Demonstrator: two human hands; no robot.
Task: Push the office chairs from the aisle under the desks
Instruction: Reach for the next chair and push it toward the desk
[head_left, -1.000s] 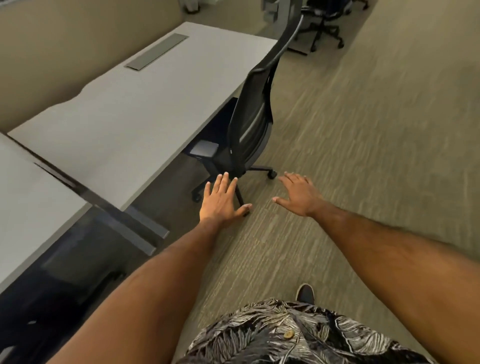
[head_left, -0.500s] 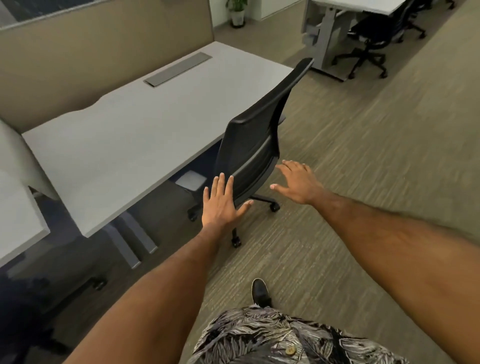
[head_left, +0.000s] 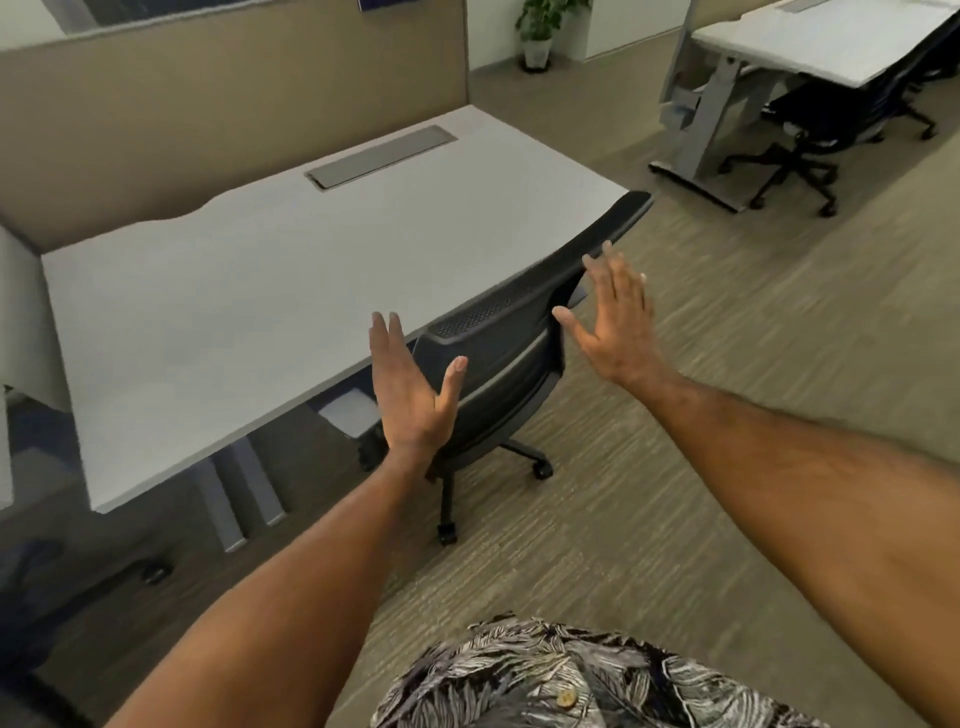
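The black office chair (head_left: 498, 364) stands at the front edge of the white counter (head_left: 270, 291), its seat tucked under the top and its backrest leaning out toward the aisle. The backrest top edge runs diagonally from near the counter's right corner down toward the person. Two of its caster legs project onto the carpet (head_left: 727, 415) on the aisle side.

The left hand (head_left: 410, 395) is raised in front of the backrest's near end, palm toward the chair, fingers straight and together, thumb spread; its grip is apart and holds nothing. Contact with the backrest cannot be told from this view. The right hand (head_left: 618, 322) is raised at the far side of the backrest, fingers spread and slightly blurred; its grip is likewise apart and empty, and contact cannot be confirmed.

A grey cable cover (head_left: 382, 156) is set into the rear of the counter, in front of a tan partition (head_left: 234, 104). A second chair (head_left: 826, 124) sits under another counter (head_left: 821, 41) at upper right. A potted plant (head_left: 540, 26) stands by the far wall. A patterned shirt (head_left: 571, 680) fills the lower edge.
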